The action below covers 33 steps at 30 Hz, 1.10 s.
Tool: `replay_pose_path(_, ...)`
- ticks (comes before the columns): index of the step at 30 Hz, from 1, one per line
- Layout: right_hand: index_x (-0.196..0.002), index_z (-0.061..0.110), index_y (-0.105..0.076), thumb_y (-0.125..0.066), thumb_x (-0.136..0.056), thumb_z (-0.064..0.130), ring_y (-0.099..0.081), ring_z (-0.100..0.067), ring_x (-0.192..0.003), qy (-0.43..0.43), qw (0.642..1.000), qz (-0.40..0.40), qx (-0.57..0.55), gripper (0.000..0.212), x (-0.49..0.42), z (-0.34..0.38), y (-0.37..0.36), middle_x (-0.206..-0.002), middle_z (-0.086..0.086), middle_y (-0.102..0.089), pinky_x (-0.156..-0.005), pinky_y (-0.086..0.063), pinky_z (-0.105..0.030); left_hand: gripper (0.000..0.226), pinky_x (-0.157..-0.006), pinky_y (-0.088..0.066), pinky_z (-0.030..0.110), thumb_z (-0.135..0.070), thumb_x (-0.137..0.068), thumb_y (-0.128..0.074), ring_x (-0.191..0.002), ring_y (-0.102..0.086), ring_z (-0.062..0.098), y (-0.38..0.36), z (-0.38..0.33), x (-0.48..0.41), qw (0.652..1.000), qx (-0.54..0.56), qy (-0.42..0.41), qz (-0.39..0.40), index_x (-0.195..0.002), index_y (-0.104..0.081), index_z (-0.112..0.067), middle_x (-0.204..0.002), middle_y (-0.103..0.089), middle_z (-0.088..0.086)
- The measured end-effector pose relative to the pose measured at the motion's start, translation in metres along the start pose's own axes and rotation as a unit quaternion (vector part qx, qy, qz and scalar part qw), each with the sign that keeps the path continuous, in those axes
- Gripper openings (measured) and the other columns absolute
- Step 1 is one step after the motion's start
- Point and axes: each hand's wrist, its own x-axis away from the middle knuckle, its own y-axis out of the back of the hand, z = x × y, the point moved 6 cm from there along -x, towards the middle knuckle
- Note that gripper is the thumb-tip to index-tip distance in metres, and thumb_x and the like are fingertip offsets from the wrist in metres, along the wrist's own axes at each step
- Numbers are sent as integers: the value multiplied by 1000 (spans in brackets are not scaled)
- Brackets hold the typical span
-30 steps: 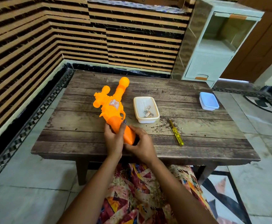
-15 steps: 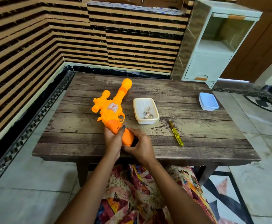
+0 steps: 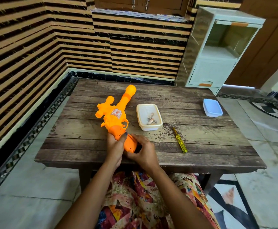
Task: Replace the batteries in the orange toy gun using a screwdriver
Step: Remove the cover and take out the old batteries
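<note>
- Closest in was the person's lap (image 3: 143, 195) in bright patchwork cloth, with both forearms reaching over it to the near edge of the wooden table (image 3: 201, 146).
- The left hand (image 3: 114, 148) was wrapped round the handle of the orange toy gun (image 3: 113, 116) from the left, thumb laid over the top of the grip. The right hand (image 3: 144, 152) had its fingers curled round the butt end from the right. So both hands were closed on the gun, nothing spread.
- The gun lay flat on the table. Its long axis ran from the handle at the near edge away and a bit to the right, muzzle toward the far side. No open battery hatch showed from this angle, so my guess is the cover wasn't off yet.
- The bit that matters: the screwdriver (image 3: 180, 140) lay on the table to the right of the right hand, near but not touching. Its yellow handle pointed toward the person, tip away. The right hand was clearly the nearer one, so I'd expect it to let go and grab the tool while the left steadies the gun.
- Between gun and screwdriver, slightly further back, sat an open white tub (image 3: 150, 128) with a few small metallic bits inside, too small to identify.
- Further right and back was a blue-lidded box (image 3: 212, 107), well apart from everything.
- Beyond the table stood a pale cabinet (image 3: 217, 66) by the striped wall.
</note>
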Motion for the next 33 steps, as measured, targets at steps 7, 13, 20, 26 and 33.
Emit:
replay_pose_path(7,-125,15,-57,-78,-64,20,-57,-14,-102,1,1000,-5,15,65,-1,-1,-2,-113,-4,-62,-85,-42,-19,32,-69,-48,22,-3,-80,-68,-76,-60,7,13,-3,14,994,-49,-31,-97,-110,-58,-3,-99,-66,8)
replay_pose_path(13,-126,15,-57,-80,-64,25,-57,-15,-102,-7,1000,-11,21,67,-1,-4,-4,-113,-4,-63,-87,-45,-25,45,-81,-51,38,-13,-68,-80,-85,-64,20,8,-5,19,982,-73,-6,-171,-108,-61,-13,-92,-65,-2)
replay_pose_path(20,-124,15,-58,-79,-63,29,-58,-14,-101,-17,1000,-7,15,67,-1,-4,-4,-111,-2,-63,-87,-48,-27,22,-81,-50,38,-8,-78,-70,-82,-60,22,7,-8,18,974,-113,26,-197,-97,-61,-15,-92,-65,5)
replay_pose_path(26,-123,14,-59,-79,-63,26,-57,-9,-98,-24,1000,-12,4,64,0,-2,-2,-110,-1,-63,-83,-43,-16,22,-68,-48,31,2,-84,-58,-81,-61,24,5,-12,17,984,-62,55,-160,-97,-60,-15,-83,-62,2)
replay_pose_path(33,-123,12,-60,-79,-61,27,-58,-9,-101,-49,999,-12,-15,66,1,-6,-2,-113,0,-63,-87,-43,-15,49,-80,-47,29,15,-87,-45,-103,-58,27,34,-19,3,989,2,119,-87,-134,-41,2,-120,-57,16)
